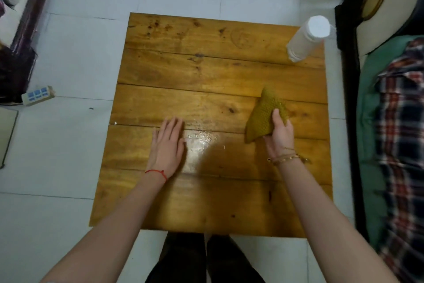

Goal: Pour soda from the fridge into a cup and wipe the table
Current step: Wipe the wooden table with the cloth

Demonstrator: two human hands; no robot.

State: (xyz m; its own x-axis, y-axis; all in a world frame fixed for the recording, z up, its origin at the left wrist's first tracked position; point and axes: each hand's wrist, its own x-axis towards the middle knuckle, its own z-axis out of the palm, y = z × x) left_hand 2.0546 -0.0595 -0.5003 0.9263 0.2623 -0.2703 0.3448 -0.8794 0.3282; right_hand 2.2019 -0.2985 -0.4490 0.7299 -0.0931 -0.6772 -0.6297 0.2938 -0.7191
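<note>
So from the head camera we're looking straight down at our wooden bench (206, 71), and we're on the wiping part of the job. Our right hand (278, 132) is grasping a mustard-green cloth (263, 115), thumb over the top and the other fingers tucked under or behind it, so it's bunched into a rough triangle that looks to be resting on the planks just right of centre. The cloth looks knitted or waffle-textured, soft and floppy, so we'd guess it weighs next to nothing and won't slip; best to keep it bunched in the palm, or flatten it out to cover more wood. Our left hand (167, 145) is released, lying flat with fingers straight on the bench, right beside a shiny wet patch (199, 142) near the middle. That patch is probably what needs mopping up, and it sits between our two hands. At the far right corner stands a white bottle (307, 39) with a white cap, well apart from the cloth. No cup that we can spot from here.
</note>
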